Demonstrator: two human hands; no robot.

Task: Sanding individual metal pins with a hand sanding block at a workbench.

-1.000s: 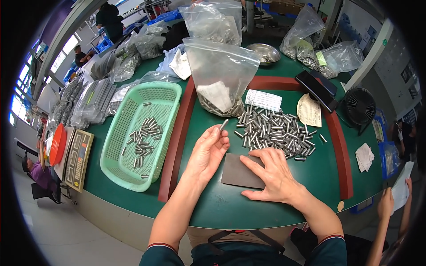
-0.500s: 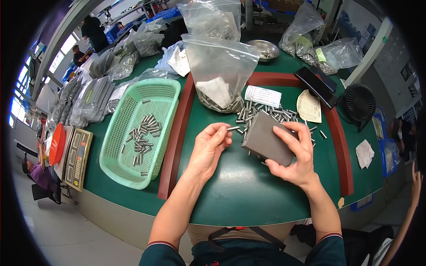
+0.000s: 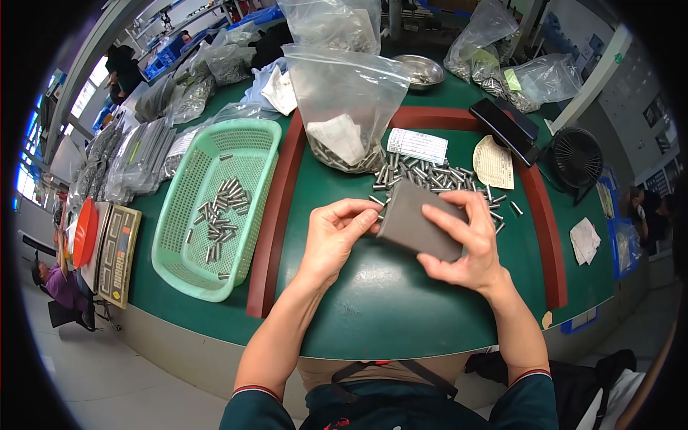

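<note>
My right hand (image 3: 466,240) holds a flat dark grey rectangular pad (image 3: 416,218) tilted up above the green table (image 3: 387,308). My left hand (image 3: 337,233) pinches a small metal pin (image 3: 375,208) against the pad's left edge. Just behind the pad lies a loose heap of several short metal pins (image 3: 430,175). A light green plastic basket (image 3: 215,208) to the left holds several more pins.
A clear bag (image 3: 344,100) partly filled with pins stands behind the heap, with a white label (image 3: 417,145) beside it. A small black fan (image 3: 575,159) and a black case (image 3: 505,129) sit at the right. A scale (image 3: 118,251) and more bags lie left.
My right hand lifted the grey pad from flat on the table to a tilted hold. My left hand brought a pin to its edge.
</note>
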